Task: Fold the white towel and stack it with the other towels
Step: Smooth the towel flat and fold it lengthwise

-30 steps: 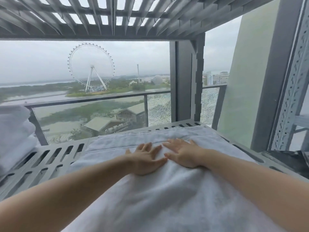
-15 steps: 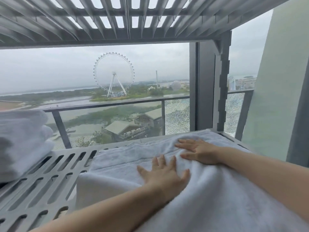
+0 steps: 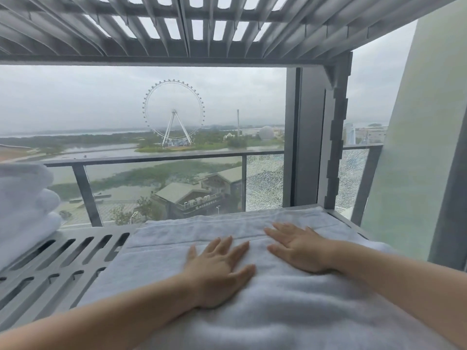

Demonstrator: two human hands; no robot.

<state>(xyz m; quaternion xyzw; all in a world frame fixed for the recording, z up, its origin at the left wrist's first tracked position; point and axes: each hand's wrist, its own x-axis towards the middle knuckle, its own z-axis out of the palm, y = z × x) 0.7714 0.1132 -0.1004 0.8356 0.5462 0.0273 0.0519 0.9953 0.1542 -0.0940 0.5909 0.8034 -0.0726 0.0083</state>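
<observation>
A white towel [image 3: 278,311] lies folded in layers across the right part of a grey slotted metal shelf [image 3: 58,269]. My left hand [image 3: 217,271] presses flat on the towel's upper layer, fingers straight and spread. My right hand [image 3: 300,248] lies flat a little farther back and to the right, fingers pointing left. A stack of folded white towels [image 3: 22,210] sits at the shelf's left end, apart from the towel under my hands.
Another slotted shelf [image 3: 177,24] hangs close overhead. A grey upright post [image 3: 333,137] stands at the back right corner. Behind the shelf is a window onto a glass balcony railing [image 3: 161,159]. Bare slotted shelf lies between the stack and the towel.
My left hand has slid forward and to the right over the towel, closer to my right hand. The view has shifted left, bringing more of the stack and the bare shelf into sight.
</observation>
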